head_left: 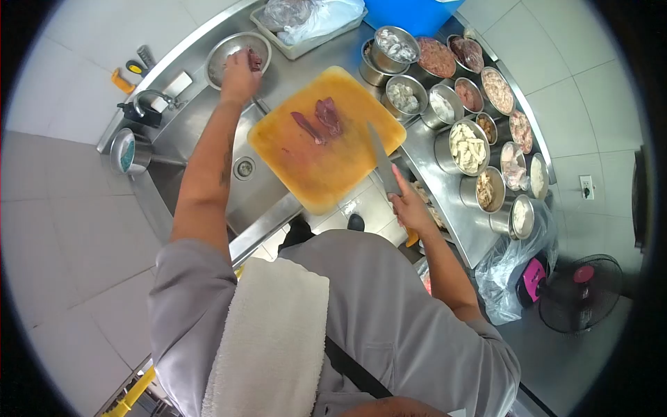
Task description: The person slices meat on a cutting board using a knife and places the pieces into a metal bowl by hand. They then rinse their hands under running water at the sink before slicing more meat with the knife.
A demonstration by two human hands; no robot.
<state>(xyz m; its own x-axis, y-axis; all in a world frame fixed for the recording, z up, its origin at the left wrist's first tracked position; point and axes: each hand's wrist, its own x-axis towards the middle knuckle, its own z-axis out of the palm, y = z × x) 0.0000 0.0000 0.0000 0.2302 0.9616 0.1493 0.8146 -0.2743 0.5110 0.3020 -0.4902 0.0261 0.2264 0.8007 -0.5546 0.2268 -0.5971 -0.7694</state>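
Note:
My left hand (241, 75) reaches into a round metal bowl (217, 61) at the back left, its fingers curled on a piece of dark red meat (256, 60). Part of that meat is hidden under the hand. My right hand (410, 207) grips the orange handle of a long-bladed knife (383, 158). The blade points away from me and lies over the right edge of a yellow cutting board (326, 184). Two cuts of dark red meat rest on the board: a narrow strip (307, 128) and a wider piece (328, 116).
Below the left arm is a steel sink (258, 198) with a faucet (149, 101). Several metal containers of cut food, one with pale chunks (467, 148), crowd the right counter. A tray (299, 48) with plastic bags and a blue bin (410, 15) stand behind. A fan (580, 292) sits at right.

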